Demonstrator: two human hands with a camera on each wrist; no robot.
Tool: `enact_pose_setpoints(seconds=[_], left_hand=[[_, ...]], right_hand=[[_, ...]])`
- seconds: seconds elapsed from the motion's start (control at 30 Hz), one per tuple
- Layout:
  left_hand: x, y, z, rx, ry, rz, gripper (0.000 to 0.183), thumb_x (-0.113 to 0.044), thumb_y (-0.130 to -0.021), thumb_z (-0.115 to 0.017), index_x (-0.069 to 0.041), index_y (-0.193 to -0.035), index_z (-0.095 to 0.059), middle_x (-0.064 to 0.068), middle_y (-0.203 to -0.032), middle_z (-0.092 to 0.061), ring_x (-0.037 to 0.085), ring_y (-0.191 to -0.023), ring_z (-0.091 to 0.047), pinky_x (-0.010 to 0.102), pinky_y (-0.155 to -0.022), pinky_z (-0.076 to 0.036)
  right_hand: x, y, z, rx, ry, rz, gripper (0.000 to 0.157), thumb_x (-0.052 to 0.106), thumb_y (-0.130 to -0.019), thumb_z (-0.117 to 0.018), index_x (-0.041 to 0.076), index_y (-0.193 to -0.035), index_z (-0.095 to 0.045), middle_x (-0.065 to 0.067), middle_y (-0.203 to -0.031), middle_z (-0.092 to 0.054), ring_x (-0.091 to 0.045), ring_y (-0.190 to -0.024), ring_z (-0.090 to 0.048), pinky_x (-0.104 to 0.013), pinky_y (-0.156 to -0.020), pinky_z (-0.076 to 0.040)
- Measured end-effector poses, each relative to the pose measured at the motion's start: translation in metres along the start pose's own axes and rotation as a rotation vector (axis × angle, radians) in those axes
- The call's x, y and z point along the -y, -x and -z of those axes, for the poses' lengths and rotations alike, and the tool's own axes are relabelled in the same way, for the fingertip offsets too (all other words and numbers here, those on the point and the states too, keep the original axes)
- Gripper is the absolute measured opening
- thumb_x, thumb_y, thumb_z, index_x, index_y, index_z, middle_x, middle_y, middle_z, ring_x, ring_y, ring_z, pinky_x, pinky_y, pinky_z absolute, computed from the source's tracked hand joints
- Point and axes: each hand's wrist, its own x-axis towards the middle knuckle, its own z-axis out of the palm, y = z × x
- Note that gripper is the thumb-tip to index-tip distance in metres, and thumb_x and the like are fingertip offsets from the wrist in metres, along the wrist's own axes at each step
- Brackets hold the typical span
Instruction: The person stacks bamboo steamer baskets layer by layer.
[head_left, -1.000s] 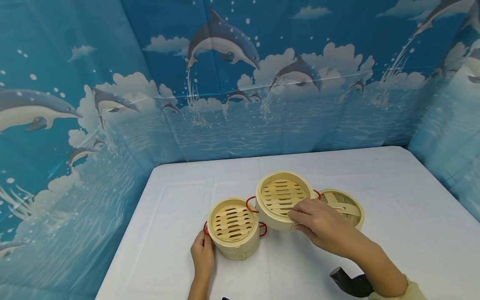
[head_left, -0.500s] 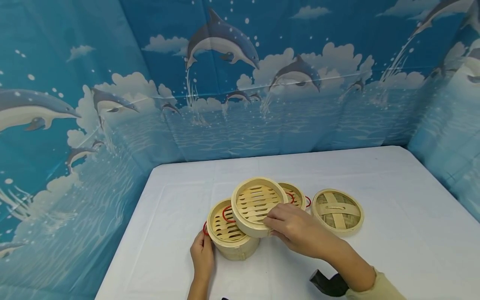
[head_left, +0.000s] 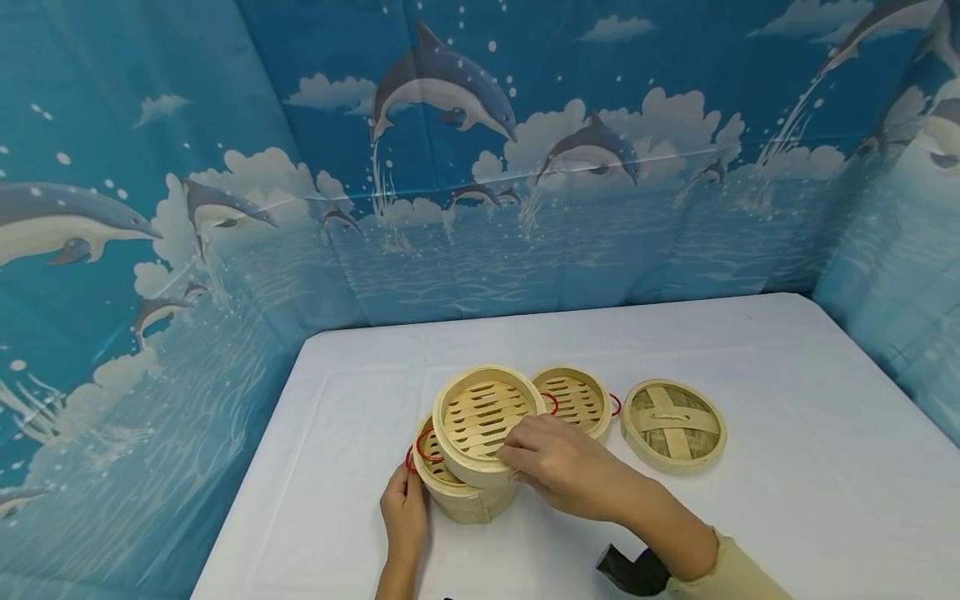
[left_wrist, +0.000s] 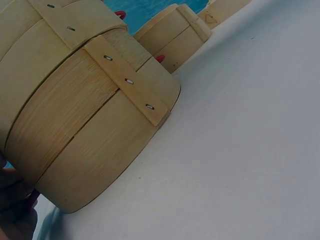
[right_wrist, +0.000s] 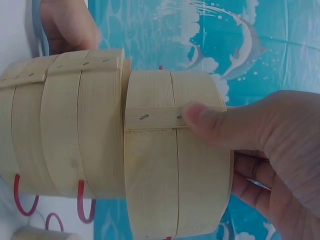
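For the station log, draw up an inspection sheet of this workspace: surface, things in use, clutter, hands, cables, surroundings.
Surface: white tabletop, rounded far corners.
Things in use: upper steamer basket held off-center over the basket stack, contact unclear; another basket and a lid lie to the right.
Clutter: black curved piece low in the head view, use unclear.
Hands: left hand holds the stack at a red loop; right hand grips the upper basket.
Cables: nothing seen.
Surroundings: blue dolphin-print backdrop.
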Motion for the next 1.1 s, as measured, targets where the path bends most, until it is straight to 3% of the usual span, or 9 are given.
enact_pose_setpoints(seconds=[0.17, 0.33, 0.43, 0.67, 0.87, 1.1], left_hand=[[0.025, -0.003, -0.004, 0.013, 0.036, 0.009, 0.021, -0.001, -0.094, -0.047, 0.006, -0.101, -0.066, 0.014, -0.102, -0.064, 0.015, -0.096, -0.056, 0.018, -0.078, -0.045], [0.041, -0.006, -0.007, 0.017, 0.059, 0.01, 0.021, -0.006, -0.095, -0.048, 0.001, -0.095, -0.067, 0.004, -0.086, -0.062, 0.009, -0.077, -0.052, 0.02, -0.066, -0.044], [0.04, -0.006, -0.007, 0.007, 0.064, -0.008, 0.021, -0.005, -0.095, -0.048, 0.0, -0.088, -0.067, 0.0, -0.076, -0.056, 0.008, -0.07, -0.049, 0.02, -0.06, -0.042], [0.006, -0.001, -0.001, -0.018, 0.023, -0.07, 0.021, -0.001, -0.093, -0.049, 0.003, -0.078, -0.064, -0.002, -0.07, -0.054, 0.004, -0.066, -0.045, 0.02, -0.057, -0.04], [0.004, -0.001, -0.001, -0.012, 0.025, -0.052, 0.022, -0.002, -0.093, -0.049, 0.002, -0.077, -0.062, -0.002, -0.068, -0.051, 0.006, -0.064, -0.044, 0.021, -0.056, -0.039], [0.045, -0.007, -0.009, -0.034, 0.01, -0.054, 0.023, -0.008, -0.094, -0.05, -0.001, -0.078, -0.065, 0.0, -0.073, -0.058, 0.007, -0.068, -0.048, 0.02, -0.059, -0.041]], right_hand=[[0.003, -0.006, -0.003, 0.012, -0.009, 0.018, 0.027, 0.006, -0.07, -0.077, 0.011, -0.094, -0.066, 0.003, -0.089, -0.056, -0.012, -0.084, -0.053, -0.027, -0.075, -0.046], [0.006, -0.01, -0.005, 0.026, -0.017, 0.022, 0.025, 0.005, -0.072, -0.075, 0.011, -0.093, -0.065, 0.004, -0.088, -0.057, -0.011, -0.085, -0.053, -0.026, -0.076, -0.046], [0.007, -0.012, -0.006, 0.031, -0.019, 0.027, 0.024, 0.004, -0.072, -0.075, 0.012, -0.092, -0.065, 0.005, -0.088, -0.057, -0.011, -0.084, -0.053, -0.026, -0.076, -0.046], [0.01, -0.016, -0.009, 0.019, -0.006, 0.045, 0.022, 0.003, -0.074, -0.073, 0.012, -0.093, -0.066, 0.004, -0.088, -0.058, -0.011, -0.086, -0.054, -0.026, -0.076, -0.047], [0.011, -0.018, -0.012, -0.005, 0.0, 0.056, 0.018, 0.003, -0.076, -0.071, 0.012, -0.091, -0.066, 0.004, -0.087, -0.058, -0.011, -0.084, -0.055, -0.026, -0.076, -0.047], [0.013, -0.021, -0.013, 0.02, 0.015, 0.036, 0.018, 0.002, -0.077, -0.071, 0.012, -0.092, -0.067, 0.004, -0.088, -0.059, -0.011, -0.086, -0.055, -0.025, -0.079, -0.046]])
